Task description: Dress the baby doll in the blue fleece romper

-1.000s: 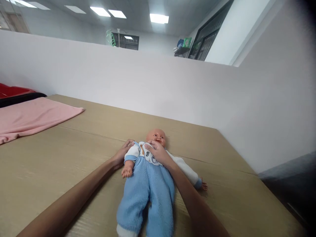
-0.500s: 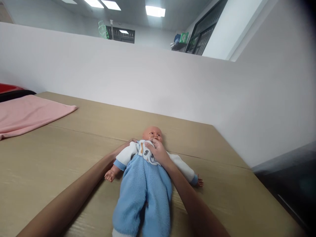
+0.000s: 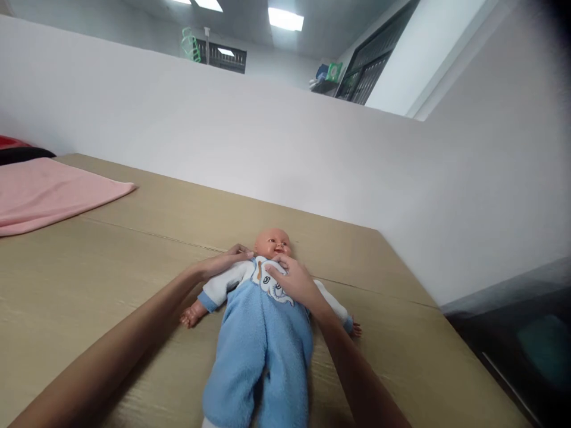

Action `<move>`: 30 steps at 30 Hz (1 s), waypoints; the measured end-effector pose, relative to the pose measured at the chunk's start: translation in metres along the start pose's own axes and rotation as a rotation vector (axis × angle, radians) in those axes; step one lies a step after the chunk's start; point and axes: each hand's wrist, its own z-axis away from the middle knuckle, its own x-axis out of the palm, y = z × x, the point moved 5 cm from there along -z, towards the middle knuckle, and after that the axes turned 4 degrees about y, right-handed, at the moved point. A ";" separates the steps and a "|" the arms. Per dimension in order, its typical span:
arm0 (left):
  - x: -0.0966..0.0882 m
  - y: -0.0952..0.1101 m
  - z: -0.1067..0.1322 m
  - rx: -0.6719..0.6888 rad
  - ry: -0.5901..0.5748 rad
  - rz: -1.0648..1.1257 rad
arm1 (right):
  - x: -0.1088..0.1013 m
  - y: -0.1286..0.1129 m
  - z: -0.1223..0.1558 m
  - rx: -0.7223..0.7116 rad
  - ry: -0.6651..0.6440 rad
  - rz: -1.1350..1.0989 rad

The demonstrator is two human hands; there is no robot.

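Doll (image 3: 247, 333) laid on table (image 3: 111, 291), likely for support; shoulder (image 3: 246, 270) touched by left hand (image 3: 236, 254), chest (image 3: 266, 284) by right hand (image 3: 295, 278); grip can't be told.

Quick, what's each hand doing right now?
Left hand: touching the doll near its shoulder; grip can't be told.
Right hand: open, resting on the doll's chest.

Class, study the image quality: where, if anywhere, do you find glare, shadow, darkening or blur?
Head view: the largest ceiling light glares near-white; a soft shadow lies on the tabletop beside the left forearm; the top right corner darkens; the dark lower right area looks smeared; the doll is fairly clear.
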 end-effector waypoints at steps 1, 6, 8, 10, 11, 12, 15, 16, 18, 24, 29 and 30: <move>-0.007 0.001 -0.003 0.029 -0.044 0.017 | -0.006 0.002 0.001 0.010 -0.023 0.083; -0.023 -0.017 -0.002 0.045 -0.222 -0.030 | -0.036 0.014 -0.002 0.000 -0.034 0.208; -0.022 -0.021 -0.003 0.079 -0.254 -0.018 | -0.041 0.018 -0.003 -0.009 -0.077 0.210; -0.019 -0.020 -0.004 0.121 -0.289 -0.024 | -0.041 0.021 0.000 -0.022 -0.126 0.191; -0.017 -0.019 -0.005 0.130 -0.304 -0.030 | -0.041 0.022 0.004 -0.031 -0.140 0.177; -0.016 -0.017 -0.006 0.134 -0.311 -0.034 | -0.042 0.024 0.009 -0.038 -0.144 0.162; -0.014 -0.012 -0.004 0.133 -0.306 -0.055 | -0.055 0.034 0.031 -0.069 -0.038 0.158; -0.015 -0.010 -0.003 0.125 -0.290 -0.072 | -0.062 0.040 0.042 -0.083 0.022 0.167; -0.024 -0.008 0.000 0.098 -0.239 -0.136 | -0.079 0.058 0.069 -0.097 0.129 0.179; -0.064 0.017 0.014 0.243 -0.119 -0.433 | -0.111 0.117 0.149 0.014 0.203 0.130; -0.009 0.081 0.027 0.524 -0.002 -0.433 | -0.118 0.131 0.160 0.108 0.264 -0.039; 0.015 0.093 0.027 0.586 -0.031 -0.446 | -0.120 0.130 0.157 0.103 0.296 -0.090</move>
